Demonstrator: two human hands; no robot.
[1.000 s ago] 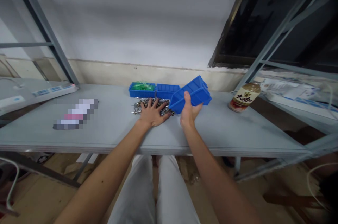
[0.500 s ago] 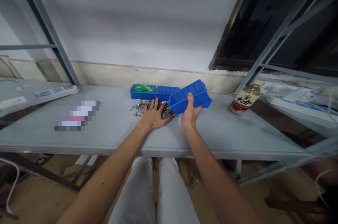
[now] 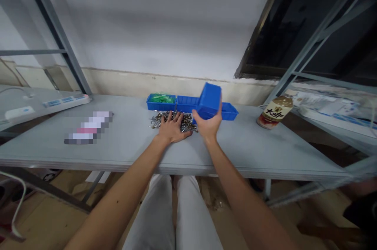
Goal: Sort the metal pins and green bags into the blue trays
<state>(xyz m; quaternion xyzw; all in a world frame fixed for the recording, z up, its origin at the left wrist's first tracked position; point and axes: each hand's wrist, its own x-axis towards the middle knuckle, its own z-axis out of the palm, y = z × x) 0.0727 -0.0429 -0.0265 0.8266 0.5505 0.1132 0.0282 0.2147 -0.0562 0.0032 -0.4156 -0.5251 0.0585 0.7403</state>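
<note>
My left hand (image 3: 173,127) lies flat, fingers spread, on a pile of small metal screws (image 3: 160,119) on the grey table (image 3: 123,144). A blue plastic bin (image 3: 209,101) is gripped in my right hand (image 3: 208,124) and stands tipped up on end just right of the pile. Behind the pile sit two more blue bins: one (image 3: 160,101) filled with green pieces and one (image 3: 186,103) that looks empty. Another blue bin (image 3: 230,111) lies behind my right hand.
A brown drink bottle (image 3: 273,112) lies on the table at the right. A blurred flat item (image 3: 87,128) lies at the left. A white power strip (image 3: 63,100) rests on a side shelf. Metal rack posts stand at both sides; my legs show under the table.
My right hand has turned the blue bin from a tilted, sideways hold to standing on end and brought it left toward the screws. One bin now lies on the table behind it. My left hand stays.
</note>
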